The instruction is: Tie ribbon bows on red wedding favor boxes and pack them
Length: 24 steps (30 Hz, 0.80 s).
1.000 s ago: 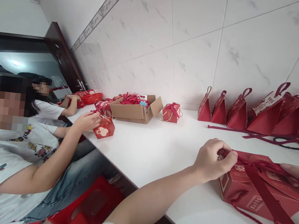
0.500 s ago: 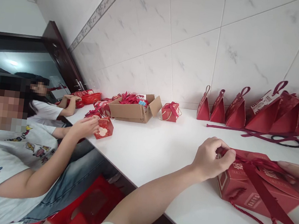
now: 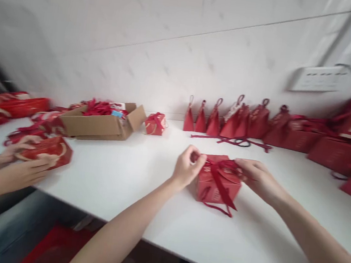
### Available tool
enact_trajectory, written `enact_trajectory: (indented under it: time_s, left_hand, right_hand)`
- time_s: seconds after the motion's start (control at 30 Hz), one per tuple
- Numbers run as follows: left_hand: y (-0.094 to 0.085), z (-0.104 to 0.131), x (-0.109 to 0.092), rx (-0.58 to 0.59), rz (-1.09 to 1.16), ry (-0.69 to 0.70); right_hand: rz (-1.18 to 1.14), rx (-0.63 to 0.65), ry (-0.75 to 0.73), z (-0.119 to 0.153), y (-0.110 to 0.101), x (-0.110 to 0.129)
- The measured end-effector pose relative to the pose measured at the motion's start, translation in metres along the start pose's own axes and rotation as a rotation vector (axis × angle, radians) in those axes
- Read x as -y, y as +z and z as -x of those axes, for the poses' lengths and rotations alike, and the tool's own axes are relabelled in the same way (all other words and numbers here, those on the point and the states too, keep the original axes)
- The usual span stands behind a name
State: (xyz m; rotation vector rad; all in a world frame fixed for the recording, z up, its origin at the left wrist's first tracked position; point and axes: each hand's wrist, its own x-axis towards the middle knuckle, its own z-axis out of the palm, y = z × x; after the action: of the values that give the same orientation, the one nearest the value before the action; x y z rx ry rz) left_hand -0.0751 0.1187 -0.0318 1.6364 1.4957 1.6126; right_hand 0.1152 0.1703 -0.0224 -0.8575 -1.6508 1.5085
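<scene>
A red gift box [image 3: 219,189] with gold print stands on the white table, a dark red ribbon [image 3: 220,186] tied in a bow across its top. At the bow's left side, my left hand [image 3: 188,166] is closed, thumb and fingertips pinching the ribbon. My right hand [image 3: 254,176] pinches the ribbon at the box's upper right corner; its fingertips are partly hidden. One ribbon tail hangs diagonally down the front face. A twisted red cord handle [image 3: 220,209] droops to the tabletop before the box.
Red triangular boxes [image 3: 214,123] line the wall, with loose ribbon [image 3: 219,139] before them. An open cardboard box [image 3: 96,127] holds red ribbons. One small red box [image 3: 155,125] stands beside it. A co-worker's hands [image 3: 32,166] hold another red box at left. A power strip [image 3: 322,79] hangs on the wall.
The view has swung right, bringing my right hand and forearm into sight. My hands keep hold of the ribbon at both sides. The co-worker's box now lies tilted between their hands.
</scene>
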Motion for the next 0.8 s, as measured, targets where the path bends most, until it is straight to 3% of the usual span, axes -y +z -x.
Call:
enact_trajectory:
  time_s: [0.1, 0.2, 0.3, 0.4, 0.63, 0.73, 0.8]
  left_hand:
    - [-0.008, -0.007, 0.000, 0.027, -0.088, -0.116]
    - [-0.015, -0.012, -0.005, 0.227, -0.060, -0.294]
    - [-0.018, -0.014, -0.012, 0.327, 0.002, -0.350]
    - [-0.016, -0.013, -0.013, 0.323, 0.052, -0.323]
    - [-0.005, -0.009, -0.002, 0.127, 0.107, -0.273]
    - [-0.006, -0.010, -0.004, 0.165, 0.113, -0.304]
    - [-0.008, -0.011, -0.008, 0.220, 0.109, -0.315]
  right_hand:
    - [-0.066, 0.030, -0.042, -0.003, -0.001, -0.002]
    - [-0.070, 0.059, -0.078, -0.004, -0.003, -0.004]
    - [-0.071, 0.081, -0.085, -0.004, -0.003, -0.004]
    - [-0.145, 0.065, -0.060, -0.006, -0.004, -0.005]
    - [-0.245, 0.086, 0.041, -0.011, -0.007, -0.007]
    - [-0.161, 0.150, 0.089, -0.005, -0.012, 0.001]
    - [0.023, 0.212, 0.086, 0.000, -0.015, 0.010]
